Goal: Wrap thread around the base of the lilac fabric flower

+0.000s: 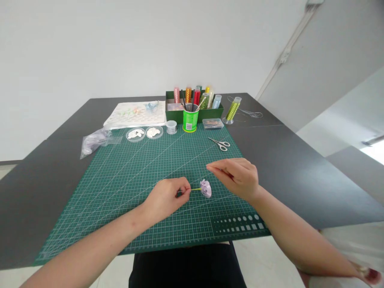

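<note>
A small pale-lilac artificial flower (205, 188) lies sideways just above the green cutting mat (120, 176). Its thin yellow-green stem is pinched between the thumb and fingers of my left hand (169, 196), with the bloom pointing right. My right hand (237, 175) is raised to the right of the bloom, apart from it. Thumb and fingertips there are pressed together, and whatever they may hold is too fine to see. Scissors with white handles (223, 145) lie on the mat beyond my right hand.
At the back stand a green cup of tools (190, 120) and a dark green box (174, 116) of thread spools. A yellow-green spool (233, 110) stands right. Two dishes of white pieces (135, 135), a plastic bag (94, 142) and a white board (120, 114) are at left.
</note>
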`<state>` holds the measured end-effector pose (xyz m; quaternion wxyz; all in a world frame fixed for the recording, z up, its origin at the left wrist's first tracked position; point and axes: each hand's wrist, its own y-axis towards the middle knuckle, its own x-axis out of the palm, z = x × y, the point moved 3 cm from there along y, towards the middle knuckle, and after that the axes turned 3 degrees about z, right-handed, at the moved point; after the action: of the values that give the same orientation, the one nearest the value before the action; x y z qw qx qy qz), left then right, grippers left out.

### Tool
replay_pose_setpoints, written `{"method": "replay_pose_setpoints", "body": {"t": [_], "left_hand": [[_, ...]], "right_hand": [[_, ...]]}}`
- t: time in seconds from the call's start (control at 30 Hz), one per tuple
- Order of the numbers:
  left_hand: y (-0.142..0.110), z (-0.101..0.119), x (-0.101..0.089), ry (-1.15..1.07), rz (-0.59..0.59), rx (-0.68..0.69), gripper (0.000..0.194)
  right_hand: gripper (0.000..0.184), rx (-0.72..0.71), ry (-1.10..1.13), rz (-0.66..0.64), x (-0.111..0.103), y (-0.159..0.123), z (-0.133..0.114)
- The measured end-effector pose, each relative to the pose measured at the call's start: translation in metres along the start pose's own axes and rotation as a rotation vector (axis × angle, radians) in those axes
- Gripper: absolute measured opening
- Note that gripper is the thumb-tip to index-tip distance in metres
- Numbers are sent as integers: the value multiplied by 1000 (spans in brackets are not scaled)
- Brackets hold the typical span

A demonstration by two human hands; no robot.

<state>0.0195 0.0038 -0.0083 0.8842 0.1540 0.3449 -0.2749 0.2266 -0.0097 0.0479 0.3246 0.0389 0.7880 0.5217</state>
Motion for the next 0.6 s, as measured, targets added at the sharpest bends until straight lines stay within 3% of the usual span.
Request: {"method": "replay_pose_setpoints", "body": {"t": [0.3,0.43,0.6], "left_hand": [[10,-21,-23,-104,328,-256,16],[14,-32,-32,-289,441,-347,17],[19,-36,-35,-581,485,-337,21]], "right_hand": [[9,-41,2,-86,4,-4,-3],[16,-98,21,-248,14,-12,-2],[24,-112,3,-439,30,-27,-2]]}}
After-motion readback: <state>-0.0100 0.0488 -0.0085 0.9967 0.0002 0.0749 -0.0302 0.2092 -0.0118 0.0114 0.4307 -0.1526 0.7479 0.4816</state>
